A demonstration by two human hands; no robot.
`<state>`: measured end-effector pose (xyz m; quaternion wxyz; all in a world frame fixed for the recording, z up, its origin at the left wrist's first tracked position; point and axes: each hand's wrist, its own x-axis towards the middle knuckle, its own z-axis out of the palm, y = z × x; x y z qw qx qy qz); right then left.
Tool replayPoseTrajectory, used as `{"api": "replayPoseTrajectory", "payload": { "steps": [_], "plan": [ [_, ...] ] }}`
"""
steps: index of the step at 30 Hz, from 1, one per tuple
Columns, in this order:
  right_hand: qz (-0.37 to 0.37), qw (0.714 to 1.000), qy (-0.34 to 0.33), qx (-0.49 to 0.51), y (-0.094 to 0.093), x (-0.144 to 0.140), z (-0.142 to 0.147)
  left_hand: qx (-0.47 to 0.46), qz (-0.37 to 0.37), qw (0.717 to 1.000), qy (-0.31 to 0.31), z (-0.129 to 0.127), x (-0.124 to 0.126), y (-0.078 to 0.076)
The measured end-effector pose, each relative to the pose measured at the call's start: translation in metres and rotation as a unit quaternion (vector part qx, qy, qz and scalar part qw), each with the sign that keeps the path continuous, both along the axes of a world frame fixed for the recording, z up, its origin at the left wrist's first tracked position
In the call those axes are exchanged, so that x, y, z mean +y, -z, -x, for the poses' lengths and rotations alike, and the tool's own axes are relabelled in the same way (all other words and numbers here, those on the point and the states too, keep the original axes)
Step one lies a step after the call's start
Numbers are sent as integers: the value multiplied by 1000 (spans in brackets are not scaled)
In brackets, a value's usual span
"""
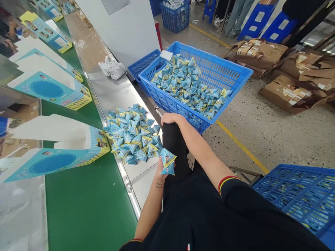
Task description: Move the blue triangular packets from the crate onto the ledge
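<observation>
Left hand (161, 166) clasps few pyramid packets (168, 161) at steel ledge (112, 94), just beside loose pile (131, 134); right hand (171, 119) rests closed on knee, holding nothing visible. Packets likely light, crinkly, slippery film, air-puffed, crushable; best pinched by sealed corners. Blue plastic crate (230, 75) holds more; printed cartons (56, 158) ride green belt (86, 205)

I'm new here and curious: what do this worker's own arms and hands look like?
Both forearms are bare. The left hand has small dark tattoo lettering at the wrist; the right hand is ungloved. Short black sleeves end in red-and-yellow striped cuffs.
</observation>
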<state>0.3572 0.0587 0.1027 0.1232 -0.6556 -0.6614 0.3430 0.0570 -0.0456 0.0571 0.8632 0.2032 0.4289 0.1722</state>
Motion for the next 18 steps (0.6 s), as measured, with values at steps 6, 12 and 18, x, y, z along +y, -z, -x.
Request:
{"api": "replayPoseTrajectory", "payload": {
  "steps": [6, 12, 18],
  "plan": [
    [24, 1000, 17, 3, -8, -1, 5, 20, 31, 999, 9, -1, 3, -6],
    [56, 998, 27, 1, -14, 4, 9, -4, -23, 1000, 11, 2, 6, 3],
    [76, 996, 45, 14, -8, 12, 10, -22, -58, 998, -5, 6, 4, 19]
  ]
}}
